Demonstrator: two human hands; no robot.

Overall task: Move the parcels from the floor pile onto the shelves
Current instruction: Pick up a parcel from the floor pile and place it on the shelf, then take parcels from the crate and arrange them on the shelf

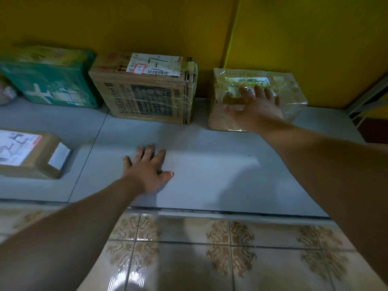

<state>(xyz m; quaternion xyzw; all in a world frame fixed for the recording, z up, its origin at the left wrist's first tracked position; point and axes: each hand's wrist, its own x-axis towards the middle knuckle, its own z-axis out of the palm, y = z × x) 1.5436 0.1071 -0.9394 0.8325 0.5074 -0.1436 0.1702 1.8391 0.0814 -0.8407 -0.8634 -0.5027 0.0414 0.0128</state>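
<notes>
A tape-wrapped brown parcel [291, 91] stands on the low grey shelf [210, 175] at the back right, against the yellow wall. My right hand [256, 108] lies on its front with fingers spread and straight. My left hand [149, 166] is flat on the bare shelf surface, fingers spread, holding nothing. A brown cardboard box [147, 91] with a white label stands upright to the left of the wrapped parcel. A green box [52, 80] stands further left. Another brown box [27, 154] with a white label lies flat near the shelf's left front.
The yellow wall [147, 24] backs the shelf. Patterned glossy floor tiles [231, 259] lie in front of the shelf edge. A metal frame post [367, 97] rises at the far right. A blurred pale object [6, 93] sits at the far left edge.
</notes>
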